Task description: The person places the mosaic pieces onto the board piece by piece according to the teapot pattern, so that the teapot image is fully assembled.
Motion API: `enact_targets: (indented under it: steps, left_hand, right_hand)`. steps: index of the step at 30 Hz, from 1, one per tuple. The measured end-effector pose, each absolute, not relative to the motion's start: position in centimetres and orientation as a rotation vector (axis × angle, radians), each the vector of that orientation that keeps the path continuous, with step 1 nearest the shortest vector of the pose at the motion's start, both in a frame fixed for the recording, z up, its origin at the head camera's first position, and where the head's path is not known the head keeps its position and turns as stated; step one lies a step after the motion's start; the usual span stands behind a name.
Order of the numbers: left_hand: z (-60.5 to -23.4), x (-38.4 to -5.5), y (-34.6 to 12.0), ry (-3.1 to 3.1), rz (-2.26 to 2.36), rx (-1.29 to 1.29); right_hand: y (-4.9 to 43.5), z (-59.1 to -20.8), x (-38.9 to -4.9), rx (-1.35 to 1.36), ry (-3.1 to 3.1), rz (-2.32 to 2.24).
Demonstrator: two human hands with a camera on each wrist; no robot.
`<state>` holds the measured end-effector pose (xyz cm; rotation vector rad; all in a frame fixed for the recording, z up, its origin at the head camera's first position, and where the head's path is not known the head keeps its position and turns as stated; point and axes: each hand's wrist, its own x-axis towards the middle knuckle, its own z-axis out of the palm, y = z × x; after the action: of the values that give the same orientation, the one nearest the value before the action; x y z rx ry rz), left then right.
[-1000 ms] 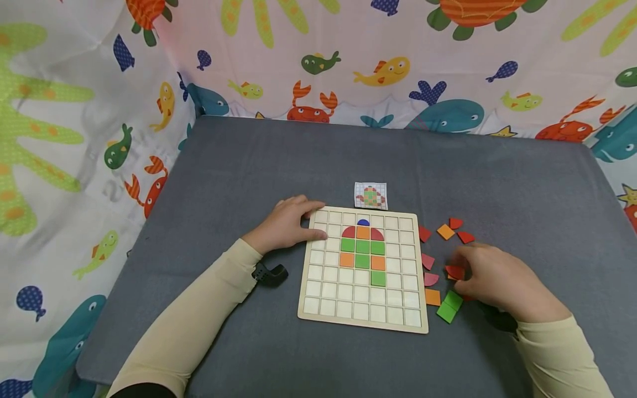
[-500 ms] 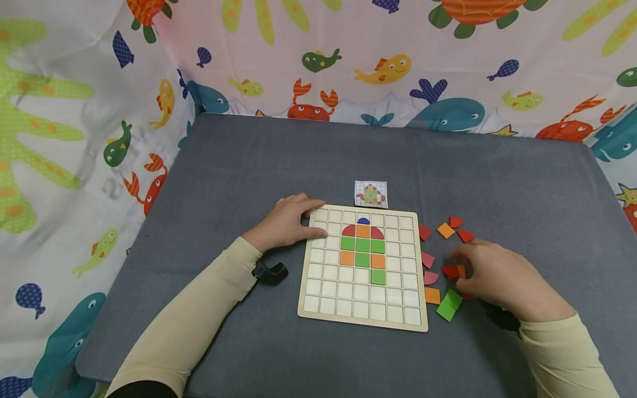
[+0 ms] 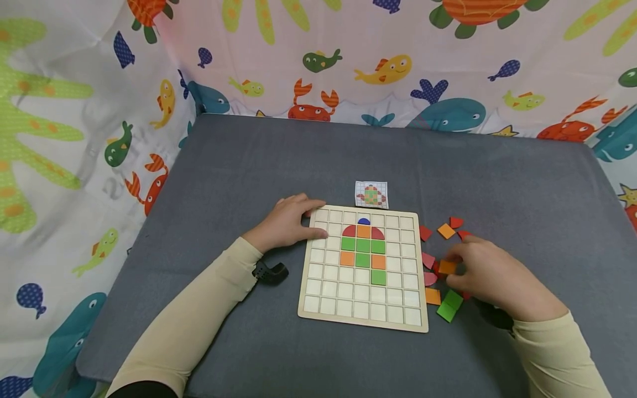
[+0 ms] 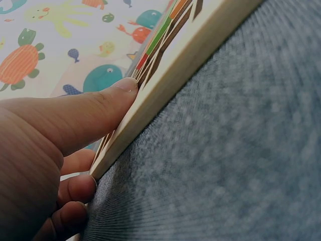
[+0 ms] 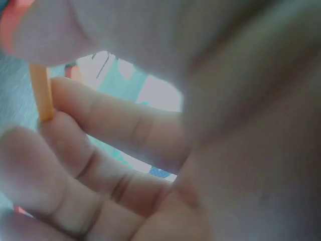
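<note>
A square wooden grid board [image 3: 335,290] lies on the table, with blue, red, orange and green tiles set in its upper and middle cells. At its far left corner my left hand [image 3: 286,221] grips the rim; the left wrist view shows the thumb [image 4: 100,110] on top and fingertips at the edge. To the right of the board, my right hand [image 3: 492,273] pinches an orange square tile [image 3: 447,267] between thumb and fingers. In the right wrist view this orange tile [image 5: 42,93] appears edge-on. A red piece partly shows beside it.
Loose red tiles [image 3: 425,232], pink quarter-round ones [image 3: 430,278], orange squares [image 3: 433,297] and green squares [image 3: 450,305] lie right of the board. A small printed pattern card [image 3: 371,194] sits just beyond its far edge. A sea-animal curtain [image 3: 269,66] hangs behind the grey table [image 3: 259,166].
My right hand has shifted slightly left with the orange tile, now shown flat between its fingertips. The red piece in front of it has slid lower and left. My left hand stays put.
</note>
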<state>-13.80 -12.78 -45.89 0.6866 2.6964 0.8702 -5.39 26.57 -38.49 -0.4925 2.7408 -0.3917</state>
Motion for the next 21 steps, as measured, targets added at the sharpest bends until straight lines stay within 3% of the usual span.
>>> enact_targets:
  steps: [21]
  left_hand:
    - [-45.9,-13.8,-12.8,2.701,0.857,0.695]
  right_hand:
    - [19.5,-38.8,-6.0,-0.723,2.701,-0.412]
